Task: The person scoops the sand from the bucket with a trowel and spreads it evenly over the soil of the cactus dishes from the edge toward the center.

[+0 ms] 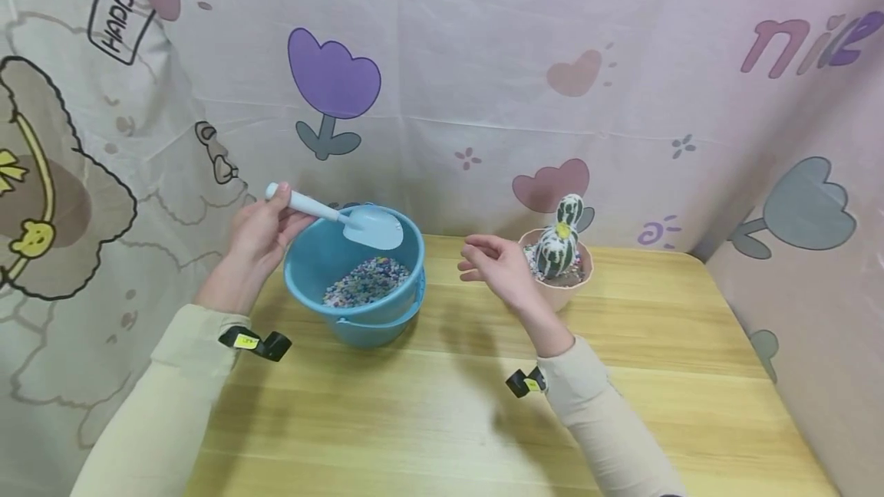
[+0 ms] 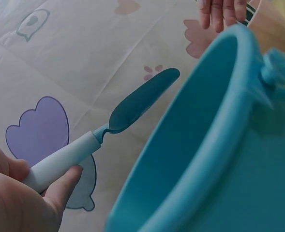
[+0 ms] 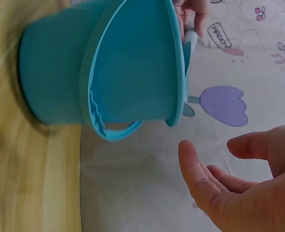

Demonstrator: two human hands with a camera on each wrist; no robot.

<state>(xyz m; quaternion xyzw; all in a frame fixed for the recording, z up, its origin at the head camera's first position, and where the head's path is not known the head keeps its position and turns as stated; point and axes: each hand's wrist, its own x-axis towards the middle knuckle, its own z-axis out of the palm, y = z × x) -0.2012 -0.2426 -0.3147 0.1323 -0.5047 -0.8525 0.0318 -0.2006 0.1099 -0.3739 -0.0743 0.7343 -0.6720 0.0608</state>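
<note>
My left hand (image 1: pixel 258 232) grips the pale handle of a light blue trowel (image 1: pixel 373 227). The trowel's blade hangs over the far rim of a blue bucket (image 1: pixel 297 282). Inside the bucket, small multicoloured pebbles (image 1: pixel 366 282) cover the bottom. In the left wrist view the trowel (image 2: pixel 142 101) is seen almost edge-on beside the bucket's rim. My right hand (image 1: pixel 500 267) is held in the air between the bucket and a potted cactus, fingers loosely bent and nothing in them. The right wrist view shows that hand (image 3: pixel 248 183) with thumb and fingertips apart.
The cactus (image 1: pixel 555 251), white-topped with a yellow flower, stands in a pale pink pot (image 1: pixel 552 297) right of the bucket, pebbles round its base. A wooden table (image 1: pixel 414 420) carries both. Printed cloth (image 1: pixel 442 98) hangs behind and along both sides.
</note>
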